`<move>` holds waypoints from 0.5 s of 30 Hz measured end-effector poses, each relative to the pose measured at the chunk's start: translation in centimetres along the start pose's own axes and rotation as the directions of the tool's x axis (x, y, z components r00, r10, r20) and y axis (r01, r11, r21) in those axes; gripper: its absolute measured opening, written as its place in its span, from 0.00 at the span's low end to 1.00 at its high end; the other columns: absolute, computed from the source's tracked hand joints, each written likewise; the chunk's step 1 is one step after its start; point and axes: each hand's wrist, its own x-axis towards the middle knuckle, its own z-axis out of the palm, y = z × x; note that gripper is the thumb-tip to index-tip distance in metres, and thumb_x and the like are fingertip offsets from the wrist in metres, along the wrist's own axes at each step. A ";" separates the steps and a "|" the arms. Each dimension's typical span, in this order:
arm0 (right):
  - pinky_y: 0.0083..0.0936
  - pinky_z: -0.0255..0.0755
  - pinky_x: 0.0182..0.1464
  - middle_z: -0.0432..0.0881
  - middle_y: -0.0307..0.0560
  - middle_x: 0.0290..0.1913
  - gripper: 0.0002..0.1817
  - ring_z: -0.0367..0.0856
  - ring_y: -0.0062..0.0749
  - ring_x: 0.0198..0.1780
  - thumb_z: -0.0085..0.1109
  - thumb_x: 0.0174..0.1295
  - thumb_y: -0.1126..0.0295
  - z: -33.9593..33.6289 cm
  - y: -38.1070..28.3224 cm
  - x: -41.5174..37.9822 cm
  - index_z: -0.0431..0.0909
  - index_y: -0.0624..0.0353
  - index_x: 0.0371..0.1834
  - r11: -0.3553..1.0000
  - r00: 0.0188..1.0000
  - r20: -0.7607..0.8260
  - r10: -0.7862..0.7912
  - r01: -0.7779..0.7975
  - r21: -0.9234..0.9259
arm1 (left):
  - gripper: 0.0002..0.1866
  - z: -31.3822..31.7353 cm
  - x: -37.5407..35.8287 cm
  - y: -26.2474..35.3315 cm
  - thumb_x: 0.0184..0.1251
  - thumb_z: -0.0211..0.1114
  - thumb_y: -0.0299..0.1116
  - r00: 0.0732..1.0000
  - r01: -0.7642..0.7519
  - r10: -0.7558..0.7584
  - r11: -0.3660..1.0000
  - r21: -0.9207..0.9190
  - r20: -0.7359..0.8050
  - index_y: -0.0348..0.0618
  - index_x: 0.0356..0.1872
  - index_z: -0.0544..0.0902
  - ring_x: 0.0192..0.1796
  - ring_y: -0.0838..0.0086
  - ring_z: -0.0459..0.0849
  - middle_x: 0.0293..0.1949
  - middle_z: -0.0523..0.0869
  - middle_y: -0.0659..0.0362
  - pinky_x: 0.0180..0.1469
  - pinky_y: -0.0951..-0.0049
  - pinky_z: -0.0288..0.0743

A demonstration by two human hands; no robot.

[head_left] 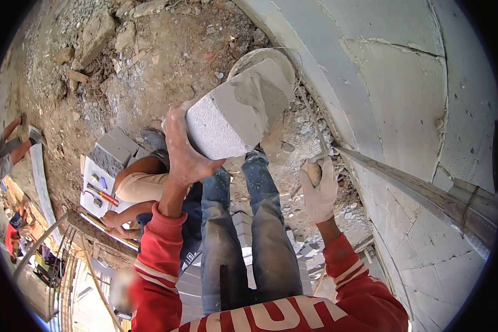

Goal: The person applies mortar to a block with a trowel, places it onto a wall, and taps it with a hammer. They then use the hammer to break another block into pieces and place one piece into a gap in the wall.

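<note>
The curved block wall (404, 105) rises at your right, smooth grey with cracked joints. Your left hand (185, 152) has its grip closed on the pale, porous block (232, 113), whose long axis runs up-right toward the wall, one face smeared with wet mortar. Your gloved right hand (320, 191), nearer the wall, grips a trowel handle (314, 171).

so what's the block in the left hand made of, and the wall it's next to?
Block: pale grey, grainy and matte with crisp edges, probably aerated concrete; wet grey mortar is smeared on its end. The left hand grips it bare. Wall: like blocks, smooth matte grey faces, thin mortar joints.
</note>
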 end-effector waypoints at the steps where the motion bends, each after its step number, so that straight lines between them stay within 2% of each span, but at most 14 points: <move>1: 0.38 0.79 0.45 0.82 0.58 0.49 0.33 0.85 0.56 0.45 0.74 0.58 0.69 -0.6 -1.4 1.3 0.70 0.68 0.64 1.000 1.000 -0.007 -0.004 0.004 0.002 | 0.49 0.0 0.3 0.5 0.29 0.83 0.36 0.999 -0.032 0.032 0.999 0.032 -0.011 0.38 0.62 0.70 0.51 0.48 0.76 0.49 0.75 0.45 0.55 0.54 0.69; 3: 0.38 0.79 0.44 0.82 0.58 0.50 0.31 0.85 0.55 0.44 0.73 0.58 0.70 -1.2 -4.1 2.9 0.71 0.68 0.63 0.984 0.985 0.068 -0.156 0.161 -0.078 | 0.51 0.0 0.5 1.1 0.28 0.83 0.35 1.000 -0.015 0.014 0.998 0.066 0.028 0.38 0.63 0.69 0.53 0.48 0.76 0.51 0.75 0.45 0.59 0.54 0.68; 4: 0.37 0.80 0.43 0.82 0.58 0.50 0.31 0.85 0.54 0.43 0.73 0.59 0.70 -0.8 -4.6 2.6 0.71 0.65 0.63 0.969 0.969 0.007 -0.248 0.248 0.015 | 0.53 0.1 0.5 1.3 0.27 0.82 0.35 0.997 0.009 -0.016 0.995 0.097 0.074 0.37 0.65 0.67 0.56 0.48 0.75 0.52 0.75 0.45 0.62 0.53 0.66; 5: 0.37 0.80 0.43 0.82 0.58 0.50 0.31 0.85 0.54 0.43 0.73 0.59 0.70 -0.8 -5.3 2.3 0.71 0.65 0.63 0.968 0.968 0.002 -0.251 0.251 0.017 | 0.53 0.3 0.5 1.6 0.27 0.82 0.35 0.997 0.005 -0.012 0.995 0.099 0.071 0.37 0.65 0.67 0.56 0.48 0.75 0.52 0.75 0.45 0.62 0.53 0.66; 7: 0.35 0.80 0.43 0.82 0.58 0.52 0.30 0.85 0.52 0.43 0.72 0.59 0.73 -0.9 -6.3 1.7 0.71 0.62 0.65 0.959 0.958 0.031 -0.284 0.284 -0.006 | 0.48 0.5 0.4 2.0 0.28 0.81 0.34 1.000 -0.014 0.014 0.996 0.091 0.004 0.40 0.62 0.71 0.51 0.48 0.75 0.48 0.75 0.46 0.54 0.55 0.69; 8: 0.35 0.80 0.43 0.82 0.58 0.52 0.30 0.85 0.52 0.43 0.72 0.59 0.73 -0.6 -6.3 1.2 0.71 0.62 0.65 0.958 0.957 0.031 -0.287 0.288 -0.005 | 0.48 0.7 0.3 2.1 0.28 0.81 0.34 1.000 -0.014 0.014 0.996 0.093 0.001 0.40 0.62 0.71 0.51 0.48 0.75 0.48 0.75 0.46 0.54 0.55 0.69; 10: 0.33 0.80 0.42 0.82 0.57 0.51 0.29 0.86 0.48 0.42 0.71 0.59 0.75 0.2 -5.9 0.1 0.72 0.60 0.65 0.957 0.962 0.034 -0.270 0.264 0.122 | 0.49 0.8 -0.2 2.1 0.28 0.81 0.34 0.999 0.043 -0.040 0.995 0.090 -0.034 0.40 0.62 0.70 0.51 0.48 0.75 0.49 0.75 0.46 0.55 0.54 0.69; 14: 0.31 0.79 0.42 0.82 0.53 0.48 0.28 0.86 0.42 0.40 0.71 0.58 0.77 -1.0 -6.0 -2.2 0.73 0.59 0.62 0.956 0.961 0.021 -0.274 0.270 0.118 | 0.50 0.8 -0.6 1.9 0.27 0.81 0.33 0.997 0.065 -0.062 0.996 0.063 -0.052 0.39 0.63 0.70 0.53 0.47 0.75 0.50 0.75 0.46 0.57 0.53 0.69; 15: 0.30 0.79 0.43 0.82 0.52 0.47 0.27 0.85 0.41 0.40 0.71 0.58 0.77 -1.8 -5.7 -2.6 0.74 0.60 0.61 0.961 0.972 0.107 -0.212 0.186 0.207 | 0.50 0.7 -0.7 1.9 0.27 0.81 0.33 0.996 0.082 -0.079 0.994 0.068 -0.048 0.39 0.62 0.70 0.53 0.47 0.75 0.50 0.75 0.46 0.58 0.53 0.69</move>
